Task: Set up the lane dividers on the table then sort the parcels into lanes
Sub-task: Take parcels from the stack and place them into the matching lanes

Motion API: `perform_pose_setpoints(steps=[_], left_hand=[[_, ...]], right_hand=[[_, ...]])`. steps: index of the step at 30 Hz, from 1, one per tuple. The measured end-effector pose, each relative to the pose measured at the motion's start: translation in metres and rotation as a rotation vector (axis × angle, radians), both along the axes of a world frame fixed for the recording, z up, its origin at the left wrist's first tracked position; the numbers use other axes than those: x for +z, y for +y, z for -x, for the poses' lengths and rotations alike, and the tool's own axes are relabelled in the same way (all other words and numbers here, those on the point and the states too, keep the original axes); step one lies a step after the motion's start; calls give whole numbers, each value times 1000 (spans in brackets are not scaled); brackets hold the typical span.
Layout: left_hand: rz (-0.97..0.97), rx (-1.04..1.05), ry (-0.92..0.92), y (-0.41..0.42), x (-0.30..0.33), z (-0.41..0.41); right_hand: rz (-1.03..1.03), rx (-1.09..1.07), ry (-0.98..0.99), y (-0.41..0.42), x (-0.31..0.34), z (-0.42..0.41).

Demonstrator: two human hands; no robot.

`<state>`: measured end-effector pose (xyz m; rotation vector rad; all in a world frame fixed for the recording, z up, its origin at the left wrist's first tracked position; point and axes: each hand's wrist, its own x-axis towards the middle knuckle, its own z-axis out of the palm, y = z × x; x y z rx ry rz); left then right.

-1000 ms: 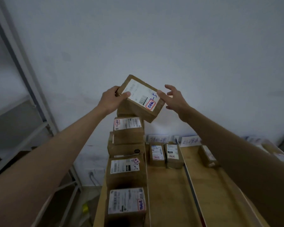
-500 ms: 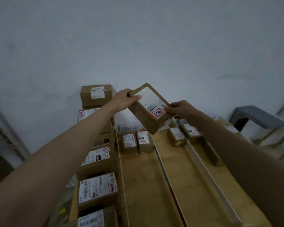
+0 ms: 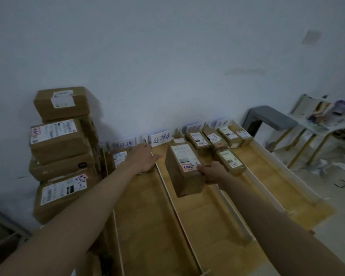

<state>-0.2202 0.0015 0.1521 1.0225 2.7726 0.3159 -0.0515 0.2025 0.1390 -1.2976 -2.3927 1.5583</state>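
Over the second lane | right hand (image 3: 212, 173) grips the labelled cardboard parcel (image 3: 184, 169) at its near right corner, box tilted above the wooden table (image 3: 147, 212) | left hand (image 3: 143, 159) flat, fingers relaxed, beside the white lane divider (image 3: 167, 193) | holding nothing.

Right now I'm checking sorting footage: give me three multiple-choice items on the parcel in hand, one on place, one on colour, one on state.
1. The held parcel hangs over:
A. the stack of boxes
B. the grey stool
C. a lane between dividers

2. The marker sticker at its label's near corner is:
A. red and white
B. green
C. blue

3. The right hand:
A. lies open
B. has a grip on the parcel
C. is out of view

C, wooden lane floor below; A, red-edged white tag; B, fingers pinch its near end.
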Motion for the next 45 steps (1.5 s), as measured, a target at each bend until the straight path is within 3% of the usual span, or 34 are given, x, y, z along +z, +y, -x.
perform_pose_setpoints(steps=[5, 12, 21, 29, 45], left_hand=[[99, 4, 26, 45, -18, -25], [82, 99, 64, 127, -45, -92], [161, 161, 154, 206, -72, -144], [184, 214, 209, 228, -85, -125], [190, 275, 63, 265, -162, -36]], right_hand=[[-6, 23, 22, 49, -18, -24], [-50, 83, 48, 150, -44, -63], [-232, 181, -8, 246, -67, -85], [-278, 223, -75, 273, -89, -43], [-232, 220, -205, 302, -166, 65]])
